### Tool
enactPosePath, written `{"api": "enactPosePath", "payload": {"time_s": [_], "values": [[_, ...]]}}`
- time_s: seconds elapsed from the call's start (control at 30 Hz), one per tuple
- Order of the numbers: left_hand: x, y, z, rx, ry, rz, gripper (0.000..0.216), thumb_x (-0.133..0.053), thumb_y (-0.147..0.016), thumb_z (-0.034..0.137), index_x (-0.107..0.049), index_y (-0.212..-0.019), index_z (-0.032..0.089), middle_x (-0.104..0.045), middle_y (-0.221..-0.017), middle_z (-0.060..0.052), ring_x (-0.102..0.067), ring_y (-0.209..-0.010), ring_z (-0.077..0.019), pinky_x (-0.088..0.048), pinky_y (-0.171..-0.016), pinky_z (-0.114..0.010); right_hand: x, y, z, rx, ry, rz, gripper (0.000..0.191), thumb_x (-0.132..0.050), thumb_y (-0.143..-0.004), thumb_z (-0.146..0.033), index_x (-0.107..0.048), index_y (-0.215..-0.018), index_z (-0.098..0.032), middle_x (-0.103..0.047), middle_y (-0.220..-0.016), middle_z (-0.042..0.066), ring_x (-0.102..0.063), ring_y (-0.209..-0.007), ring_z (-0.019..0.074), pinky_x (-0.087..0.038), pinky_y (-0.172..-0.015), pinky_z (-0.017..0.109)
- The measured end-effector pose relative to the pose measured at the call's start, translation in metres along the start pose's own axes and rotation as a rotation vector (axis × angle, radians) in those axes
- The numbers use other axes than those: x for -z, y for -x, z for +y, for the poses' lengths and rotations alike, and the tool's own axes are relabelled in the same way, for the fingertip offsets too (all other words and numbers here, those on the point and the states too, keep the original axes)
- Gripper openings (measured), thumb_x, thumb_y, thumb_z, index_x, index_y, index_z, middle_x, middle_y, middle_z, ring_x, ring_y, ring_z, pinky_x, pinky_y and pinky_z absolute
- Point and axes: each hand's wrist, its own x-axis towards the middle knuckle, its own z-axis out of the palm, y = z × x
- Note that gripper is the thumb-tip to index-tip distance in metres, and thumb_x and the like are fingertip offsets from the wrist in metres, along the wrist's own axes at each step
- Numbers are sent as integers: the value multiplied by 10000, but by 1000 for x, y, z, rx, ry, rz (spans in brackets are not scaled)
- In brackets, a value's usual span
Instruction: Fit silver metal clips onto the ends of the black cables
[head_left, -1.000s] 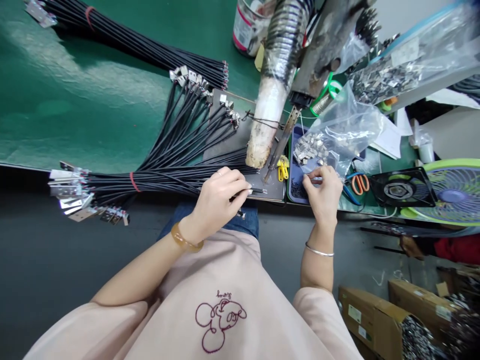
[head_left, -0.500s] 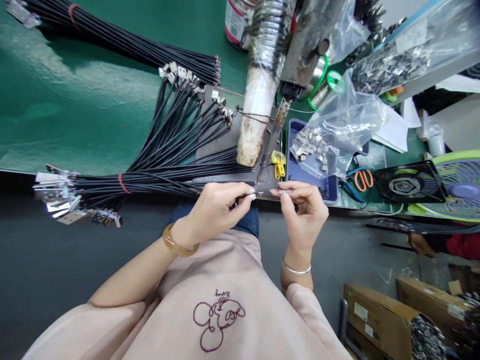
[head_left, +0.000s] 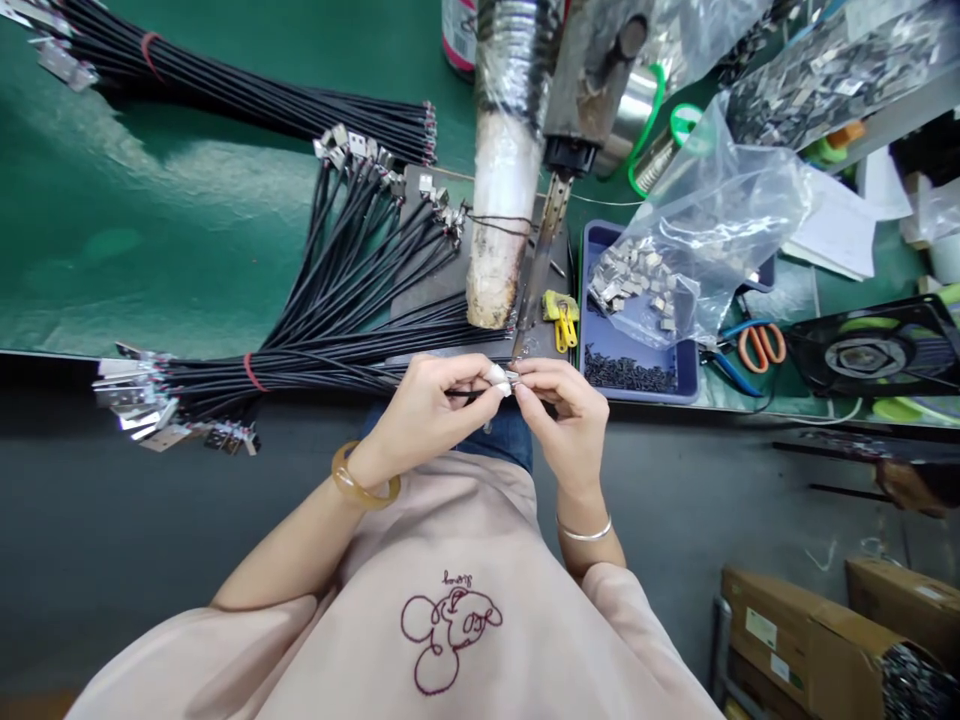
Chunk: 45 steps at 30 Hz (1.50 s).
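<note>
My left hand (head_left: pixel 431 408) pinches the end of a black cable (head_left: pixel 466 394) between thumb and index finger, with white covering on the fingertips. My right hand (head_left: pixel 564 412) holds a small metal USB connector (head_left: pixel 512 377) in its fingertips, up against the cable end. The fingers of both hands meet and hide most of the joint. Just above them a soldering iron (head_left: pixel 541 260) points down, its tip close to my fingertips. A bundle of black cables (head_left: pixel 337 362) tied with a red band lies to the left, beside more cables with metal USB plugs (head_left: pixel 360 147).
A foil-wrapped pipe (head_left: pixel 499 170) hangs beside the iron. At right stand a blue tray (head_left: pixel 686 375) with a bag of metal connectors (head_left: pixel 637 280), a yellow clip (head_left: pixel 562 318), orange-handled pliers (head_left: pixel 761 345), a solder spool (head_left: pixel 660 160) and a black fan (head_left: pixel 874 350). Cardboard boxes (head_left: pixel 795 620) sit below.
My right hand has moved left, bringing the connector from a gap apart to the cable end in my left hand. The view has shifted slightly.
</note>
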Motion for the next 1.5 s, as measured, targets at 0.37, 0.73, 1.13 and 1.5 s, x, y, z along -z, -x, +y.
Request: {"api": "enactPosePath", "payload": {"time_s": [0.37, 0.73, 1.13, 1.5], "values": [[14, -5, -2, 74, 97, -210, 222, -645, -885, 249, -727, -722, 123, -610, -604, -11, -491, -547, -93, -381, -498, -197, 0, 1, 6, 40, -65, -26, 73, -682, -913, -182, -735, -920, -231, -781, -1050, 38, -757, -969, 163, -649, -826, 297], [0, -3, 0, 144, 239, -6, 136, -664, -809, 177, -673, -682, 131, -610, -584, 14, -513, -517, -70, -435, -509, -166, 2, 10, -4, 273, 185, 239, 191, -649, -920, -132, -689, -1028, -284, -794, -1087, 31, -780, -984, 216, -663, -855, 413], [-11, -3, -1, 228, 330, 118, 84, -691, -746, 207, -697, -721, 128, -669, -663, -15, -566, -576, -91, -478, -527, -167, -3, 10, 0, 231, 180, 255, 163, -676, -906, -132, -691, -1003, -263, -790, -1041, 34, -775, -956, 200, -661, -837, 401], [-14, -5, 3, 205, 297, 191, 126, -668, -768, 233, -718, -713, 131, -638, -648, -6, -540, -582, -93, -487, -547, -176, -7, 8, 4, 420, 368, 193, 227, -662, -874, -63, -610, -966, -263, -808, -1088, 57, -791, -954, 183, -668, -800, 324]]}}
